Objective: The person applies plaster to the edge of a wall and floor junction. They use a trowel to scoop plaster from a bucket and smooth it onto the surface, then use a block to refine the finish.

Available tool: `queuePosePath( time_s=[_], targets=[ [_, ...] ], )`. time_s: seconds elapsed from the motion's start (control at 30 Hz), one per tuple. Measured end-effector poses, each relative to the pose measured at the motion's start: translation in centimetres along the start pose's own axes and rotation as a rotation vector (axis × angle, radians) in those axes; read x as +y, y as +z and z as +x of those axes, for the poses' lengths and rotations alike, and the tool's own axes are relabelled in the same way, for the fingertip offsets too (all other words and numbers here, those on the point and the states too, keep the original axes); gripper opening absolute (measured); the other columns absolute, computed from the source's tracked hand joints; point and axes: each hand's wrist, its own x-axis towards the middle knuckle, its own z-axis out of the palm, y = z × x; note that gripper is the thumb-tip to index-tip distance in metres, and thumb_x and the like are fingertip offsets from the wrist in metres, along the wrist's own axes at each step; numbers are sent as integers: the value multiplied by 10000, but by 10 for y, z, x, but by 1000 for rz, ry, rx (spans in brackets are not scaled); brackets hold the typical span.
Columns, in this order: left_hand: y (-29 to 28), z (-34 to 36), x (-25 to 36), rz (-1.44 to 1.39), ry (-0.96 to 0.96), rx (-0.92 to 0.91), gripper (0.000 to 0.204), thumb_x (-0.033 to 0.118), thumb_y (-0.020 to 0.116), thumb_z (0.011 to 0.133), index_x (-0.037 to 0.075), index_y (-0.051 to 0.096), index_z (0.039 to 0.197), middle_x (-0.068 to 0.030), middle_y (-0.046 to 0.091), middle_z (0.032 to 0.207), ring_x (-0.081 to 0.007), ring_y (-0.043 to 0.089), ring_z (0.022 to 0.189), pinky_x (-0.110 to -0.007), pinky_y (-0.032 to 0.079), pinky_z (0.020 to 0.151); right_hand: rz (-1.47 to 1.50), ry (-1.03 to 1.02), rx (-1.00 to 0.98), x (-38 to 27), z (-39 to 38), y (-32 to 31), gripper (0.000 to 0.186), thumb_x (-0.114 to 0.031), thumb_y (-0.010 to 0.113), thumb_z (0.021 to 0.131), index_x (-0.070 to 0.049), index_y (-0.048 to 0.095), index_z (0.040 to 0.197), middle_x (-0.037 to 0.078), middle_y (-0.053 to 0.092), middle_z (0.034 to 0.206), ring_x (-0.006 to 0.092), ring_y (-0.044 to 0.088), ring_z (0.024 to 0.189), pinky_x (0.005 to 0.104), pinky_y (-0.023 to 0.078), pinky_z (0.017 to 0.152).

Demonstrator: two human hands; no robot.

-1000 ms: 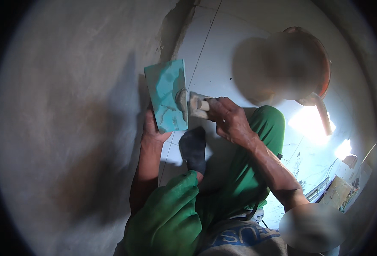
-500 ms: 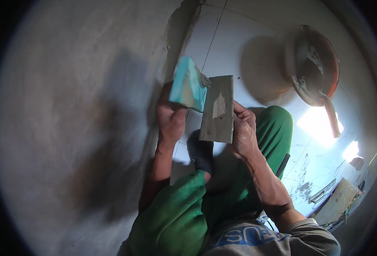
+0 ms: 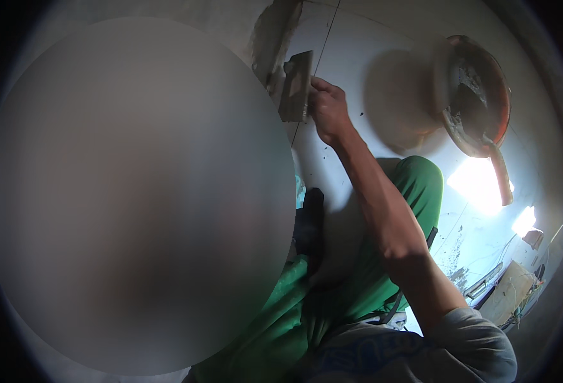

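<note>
Near the foot of the wall (image 3: 230, 16), the right hand (image 3: 330, 110) is closed round the back of a flat trowel (image 3: 298, 89), its plate steeply tilted over the pale floor (image 3: 351, 38). Judged risk: any grey paste on the plate slides off at this tilt and drops on the floor; an edge turned too hard into the wall would gouge it. The dark-covered foot (image 3: 311, 214) sits close below, so a slip could reach it. Obscured: a large blurred patch (image 3: 138, 191) covers the left hand, so its grip cannot be told; only a sliver of a turquoise board (image 3: 300, 191) shows. Trowel handle hidden; wall contact unclear.
</note>
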Motion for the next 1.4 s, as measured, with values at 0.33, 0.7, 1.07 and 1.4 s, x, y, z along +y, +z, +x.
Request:
queuePosePath(
  time_s=[0.33,0.7,1.07,1.4],
  targets=[
    [-31,-14,-16,-151,-52,141,429,-62,478,1007,-21,566,1425,-63,645,1298,-108,590,1127,-290,457,1023,-647,-155,318,67,10,61,343,-164,594,974,104,709,1154,201,743,858,293,739,833,420,565,801],
    [-30,-8,-19,-197,-33,101,391,-37,478,1023,-10,585,1398,-43,657,1253,-83,600,1064,-271,487,941,-363,-161,174,-13,13,7,423,-159,640,1018,143,630,1315,182,736,1009,220,721,835,352,598,770],
    [-38,-17,-26,-217,-94,153,298,16,565,1036,23,628,1327,-6,680,1181,-62,602,973,-261,505,852,-753,-225,2,20,46,20,394,-196,644,962,102,708,1211,162,748,866,173,685,758,350,574,730],
    [-32,-20,-26,-323,-160,266,288,34,556,1024,17,626,1303,-46,680,1182,-142,644,1063,-325,518,940,-819,126,-321,26,-65,5,367,-181,607,962,39,687,1244,145,745,948,159,660,875,349,561,789]
  ],
)
